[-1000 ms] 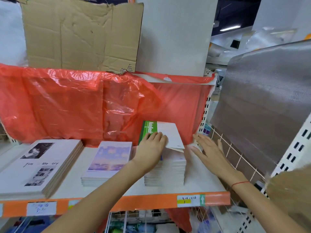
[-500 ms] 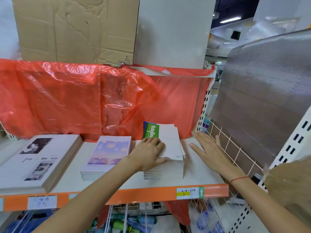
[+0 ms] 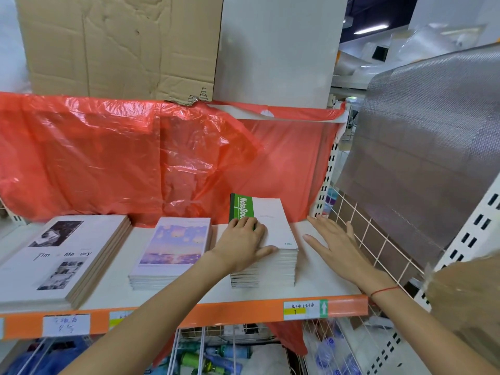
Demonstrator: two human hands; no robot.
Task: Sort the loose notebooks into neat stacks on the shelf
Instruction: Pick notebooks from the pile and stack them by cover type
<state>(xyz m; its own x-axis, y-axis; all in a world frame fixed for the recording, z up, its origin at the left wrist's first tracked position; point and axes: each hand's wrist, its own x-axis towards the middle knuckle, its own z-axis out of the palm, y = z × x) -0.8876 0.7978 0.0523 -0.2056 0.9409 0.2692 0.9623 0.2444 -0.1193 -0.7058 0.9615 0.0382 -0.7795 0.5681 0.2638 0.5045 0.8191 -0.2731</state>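
Pressed flat with its fingers a little bent, the left hand [image 3: 244,243] lay on the top cover of the green-spined notebook stack [image 3: 266,250], its thumb stretched along the front edge of that cover; it gripped nothing and only rested on the paper. Just right of that stack the right hand [image 3: 334,244] was spread wide, fingers straight, palm down over the bare shelf board [image 3: 322,282], holding nothing; whether the palm touched the board could not be told. A thin red string [image 3: 384,290] circled its wrist.

Behind the stack a sheet of red plastic [image 3: 121,158] hung across the back of the shelf, with a flattened cardboard box [image 3: 119,47] standing above it. Far left of the stack lay the largest pile, white notebooks with black-and-white photos [image 3: 62,255] on the cover. Between that pile and the green-spined stack sat a lower pile of notebooks with a pastel sky cover [image 3: 173,247], close beside the left wrist. Right of the stack a wire grid panel [image 3: 378,239] closed the shelf's end. Below the stack ran the orange price rail [image 3: 243,311], carrying a yellow and green label [image 3: 305,309] and, further left, a white handwritten tag [image 3: 66,324].
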